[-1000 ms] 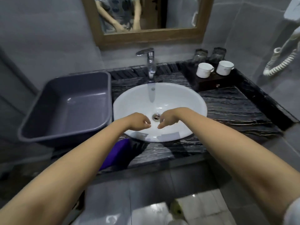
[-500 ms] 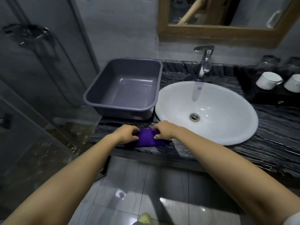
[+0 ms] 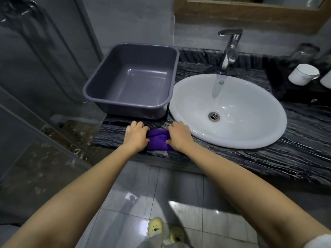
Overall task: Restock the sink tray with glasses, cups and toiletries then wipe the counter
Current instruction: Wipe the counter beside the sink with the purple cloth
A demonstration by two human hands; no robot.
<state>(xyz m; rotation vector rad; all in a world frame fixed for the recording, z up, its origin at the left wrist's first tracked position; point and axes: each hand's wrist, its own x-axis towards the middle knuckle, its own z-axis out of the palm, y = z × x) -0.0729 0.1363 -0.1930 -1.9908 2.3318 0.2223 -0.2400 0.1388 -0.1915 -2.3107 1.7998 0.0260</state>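
Observation:
A purple cloth (image 3: 158, 140) lies bunched on the dark striped counter (image 3: 295, 154), near its front edge and left of the white basin (image 3: 241, 126). My left hand (image 3: 136, 136) grips the cloth's left end and my right hand (image 3: 179, 136) grips its right end. At the far right a dark tray (image 3: 279, 90) holds a white cup (image 3: 303, 74), a second cup cut off by the frame edge, and glasses (image 3: 304, 51) behind them.
An empty grey plastic tub (image 3: 132, 81) stands on the counter left of the basin, just behind my hands. A chrome tap (image 3: 230, 49) rises behind the basin, below a wood-framed mirror (image 3: 250, 15). A glass shower partition (image 3: 44, 86) stands to the left.
My hands left the basin and moved left onto the purple cloth, taking hold of both ends. The view swung left, and the hands have since spread slightly apart on the cloth.

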